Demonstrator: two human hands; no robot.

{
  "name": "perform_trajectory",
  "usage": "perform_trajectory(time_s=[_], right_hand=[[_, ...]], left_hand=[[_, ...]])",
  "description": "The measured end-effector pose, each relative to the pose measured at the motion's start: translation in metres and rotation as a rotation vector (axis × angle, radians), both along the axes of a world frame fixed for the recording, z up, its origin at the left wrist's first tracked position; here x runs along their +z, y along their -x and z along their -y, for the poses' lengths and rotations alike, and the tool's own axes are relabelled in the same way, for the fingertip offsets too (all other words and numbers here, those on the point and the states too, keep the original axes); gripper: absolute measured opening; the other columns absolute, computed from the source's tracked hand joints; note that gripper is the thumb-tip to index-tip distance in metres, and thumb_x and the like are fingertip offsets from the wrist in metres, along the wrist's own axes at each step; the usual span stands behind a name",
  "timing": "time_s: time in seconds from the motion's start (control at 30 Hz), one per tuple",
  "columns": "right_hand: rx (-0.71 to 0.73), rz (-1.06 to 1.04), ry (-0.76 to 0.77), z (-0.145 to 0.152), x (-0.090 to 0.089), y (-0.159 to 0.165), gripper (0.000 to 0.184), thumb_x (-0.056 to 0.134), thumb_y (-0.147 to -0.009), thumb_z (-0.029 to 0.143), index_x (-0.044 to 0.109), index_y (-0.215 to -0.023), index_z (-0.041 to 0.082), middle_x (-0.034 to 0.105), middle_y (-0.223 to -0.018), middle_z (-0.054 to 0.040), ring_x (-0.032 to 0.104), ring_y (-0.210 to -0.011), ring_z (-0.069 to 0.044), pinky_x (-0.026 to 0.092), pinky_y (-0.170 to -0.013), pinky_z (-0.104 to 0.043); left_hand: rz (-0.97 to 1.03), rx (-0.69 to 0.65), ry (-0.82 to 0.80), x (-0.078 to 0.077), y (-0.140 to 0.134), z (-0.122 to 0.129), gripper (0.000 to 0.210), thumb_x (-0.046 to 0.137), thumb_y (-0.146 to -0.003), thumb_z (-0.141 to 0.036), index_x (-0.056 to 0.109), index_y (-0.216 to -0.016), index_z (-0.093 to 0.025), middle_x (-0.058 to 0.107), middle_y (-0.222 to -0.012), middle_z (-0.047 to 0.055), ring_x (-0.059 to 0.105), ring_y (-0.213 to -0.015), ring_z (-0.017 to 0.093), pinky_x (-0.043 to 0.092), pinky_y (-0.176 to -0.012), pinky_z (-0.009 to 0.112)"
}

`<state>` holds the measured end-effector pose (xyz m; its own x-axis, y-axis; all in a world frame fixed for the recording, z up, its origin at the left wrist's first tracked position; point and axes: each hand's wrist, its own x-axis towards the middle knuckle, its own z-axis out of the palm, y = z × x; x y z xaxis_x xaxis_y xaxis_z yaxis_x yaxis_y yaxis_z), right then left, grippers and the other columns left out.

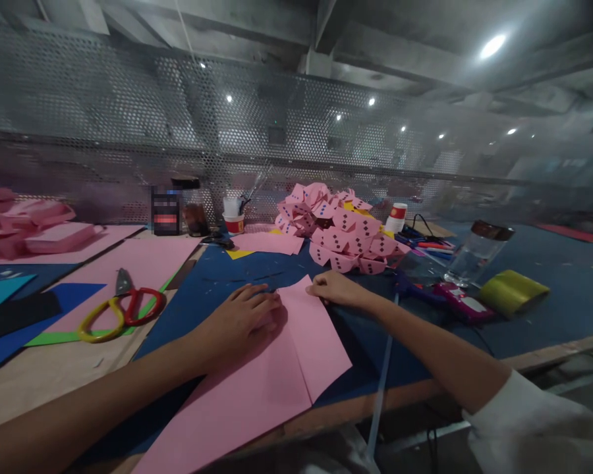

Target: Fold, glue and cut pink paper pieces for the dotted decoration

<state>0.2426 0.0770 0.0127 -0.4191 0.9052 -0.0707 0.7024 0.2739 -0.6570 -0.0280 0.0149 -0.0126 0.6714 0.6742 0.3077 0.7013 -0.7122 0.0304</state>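
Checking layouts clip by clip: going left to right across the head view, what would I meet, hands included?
Black sheet, scissors, left hand on a pink sheet, right hand at that sheet's edge, paper cups, glass jar, flat red sheet.

A craft workshop, by the look of it: pink paper (250, 401) at lower centre, scissors (123, 284) at left, a heap of paper pieces (348, 230) mid-frame, bare concrete beams (415, 74) along the top.

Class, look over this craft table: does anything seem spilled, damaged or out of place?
No spill or damage stands out. The glass jar seems to lean right, which looks odd, though lens distortion may explain it. A stray white scrap lies near the scissors.
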Motion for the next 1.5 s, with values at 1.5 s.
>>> perform_trajectory(time_s=[1.5], right_hand=[[-0.024,0.026,-0.064,-0.003,-0.009,-0.010,0.032,0.063,-0.088,0.037,0.059,-0.062,0.018,0.059,-0.053,0.0021,0.053,-0.051,-0.011,0.034,-0.054,-0.024]], left_hand=[[-0.076,-0.076,0.004,0.001,0.003,-0.003,0.036,0.054,-0.104,-0.034,0.061,-0.139,-0.029,0.063,-0.149,0.005,0.049,-0.143,0.033,0.039,-0.117,0.052]])
